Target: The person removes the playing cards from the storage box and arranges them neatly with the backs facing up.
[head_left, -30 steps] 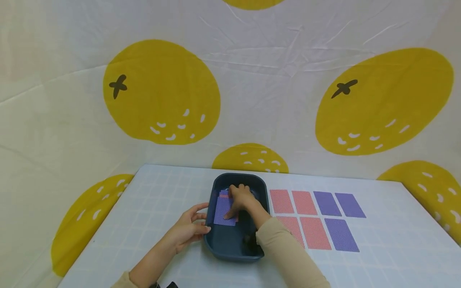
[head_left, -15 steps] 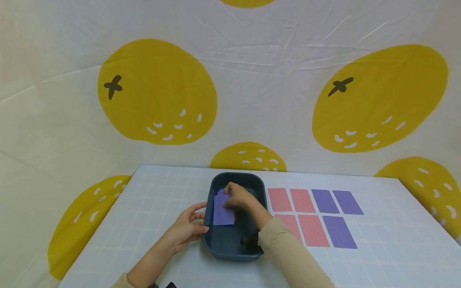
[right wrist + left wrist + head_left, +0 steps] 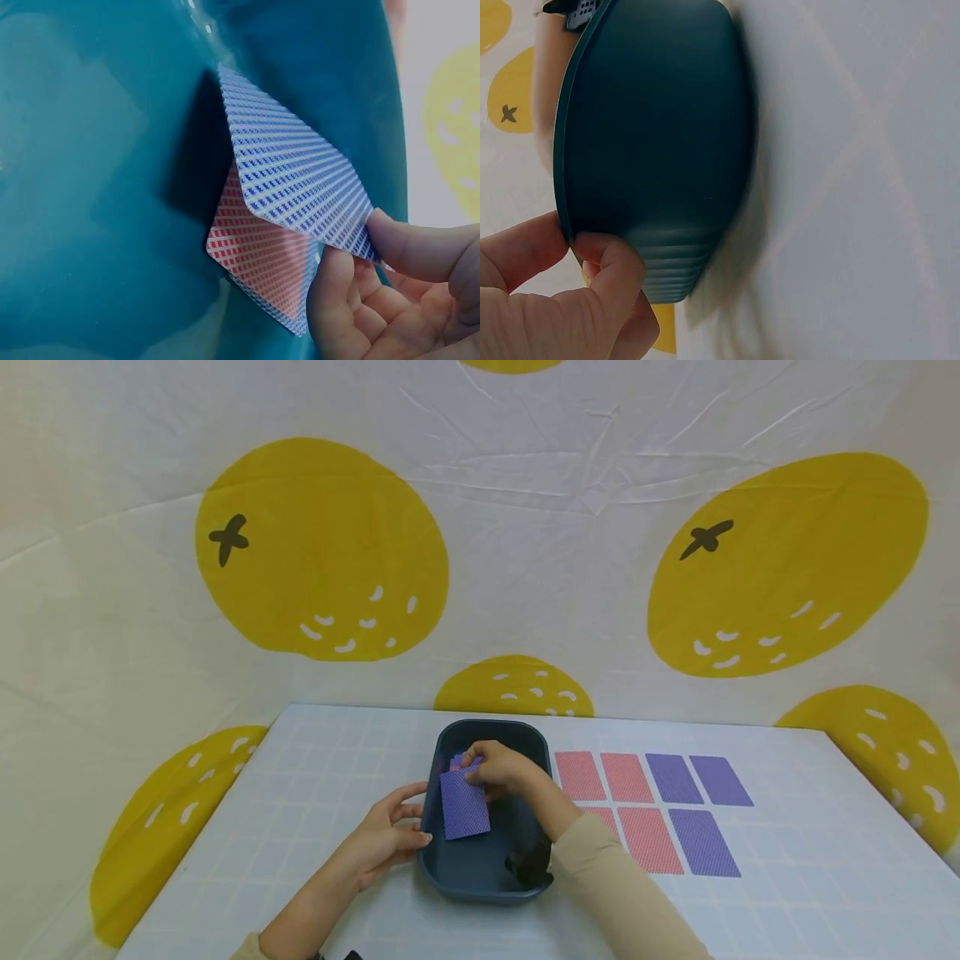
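My right hand (image 3: 504,770), reaching into the dark teal plastic tray (image 3: 491,893), pinches a blue-backed playing card (image 3: 467,810) by its corner between thumb and fingers. In the right wrist view this blue card (image 3: 292,161) tilts up above a red-backed card (image 3: 259,251), which lies over another blue-backed one. The tops of the cards beneath also peek out behind the held card in the head view. On the tray's left side, my left hand (image 3: 386,835) holds the rim; the left wrist view shows the thumb and a finger pinching the tray's edge (image 3: 564,172).
To the tray's right, red-backed cards (image 3: 651,841) and blue-backed cards (image 3: 703,843) lie face down in two rows, one red card partly behind my right sleeve (image 3: 622,885). A white sheet with yellow fruit prints (image 3: 322,552) hangs behind the table (image 3: 360,735).
My right hand has gone from spread fingers on the pile to pinching the top blue card, which is now lifted and turned slightly. The left hand stays at the tray's rim.
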A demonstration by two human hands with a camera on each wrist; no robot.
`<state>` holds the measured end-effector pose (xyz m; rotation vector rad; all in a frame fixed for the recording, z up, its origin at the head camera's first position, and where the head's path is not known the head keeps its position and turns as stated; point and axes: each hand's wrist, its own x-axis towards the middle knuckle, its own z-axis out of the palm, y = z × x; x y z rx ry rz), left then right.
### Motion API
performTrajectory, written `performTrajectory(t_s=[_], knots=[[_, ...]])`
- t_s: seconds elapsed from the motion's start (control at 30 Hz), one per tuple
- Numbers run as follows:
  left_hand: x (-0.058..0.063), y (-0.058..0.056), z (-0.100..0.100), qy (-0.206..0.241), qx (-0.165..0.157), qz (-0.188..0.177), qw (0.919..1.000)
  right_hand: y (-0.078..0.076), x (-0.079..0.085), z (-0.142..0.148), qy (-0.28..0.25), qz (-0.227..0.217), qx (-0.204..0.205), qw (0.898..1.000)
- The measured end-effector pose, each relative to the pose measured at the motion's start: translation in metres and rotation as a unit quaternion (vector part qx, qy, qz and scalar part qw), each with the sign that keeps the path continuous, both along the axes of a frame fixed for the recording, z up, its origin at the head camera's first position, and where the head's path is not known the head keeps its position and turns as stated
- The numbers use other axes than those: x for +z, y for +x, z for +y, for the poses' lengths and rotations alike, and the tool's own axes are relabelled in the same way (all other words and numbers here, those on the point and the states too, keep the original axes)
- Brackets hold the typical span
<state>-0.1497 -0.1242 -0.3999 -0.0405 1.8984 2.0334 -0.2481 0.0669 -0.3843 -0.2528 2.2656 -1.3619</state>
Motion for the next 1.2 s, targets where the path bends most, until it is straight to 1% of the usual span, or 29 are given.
performTrajectory(t_s=[0.3,0.47,0.7,1.0,1.2], knots=[[-0.001,0.000,0.001,-0.002,0.003,0.001,1.0000,0.002,0.010,0.006,-0.044,0.002,-0.015,0.999],[-0.001,0.000,0.001,-0.004,0.006,-0.001,1.0000,0.003,0.014,0.011,-0.055,-0.008,0.002,0.998],[-0.001,0.001,0.001,0.001,0.009,-0.002,1.0000,0.002,0.016,0.019,-0.086,-0.026,0.016,0.996],[-0.003,0.001,-0.001,0.002,0.004,0.000,1.0000,0.005,0.025,0.032,-0.131,-0.028,0.024,0.991],[-0.002,0.001,0.000,-0.002,0.005,0.005,1.0000,0.005,0.036,0.047,-0.144,-0.020,0.027,0.989]])
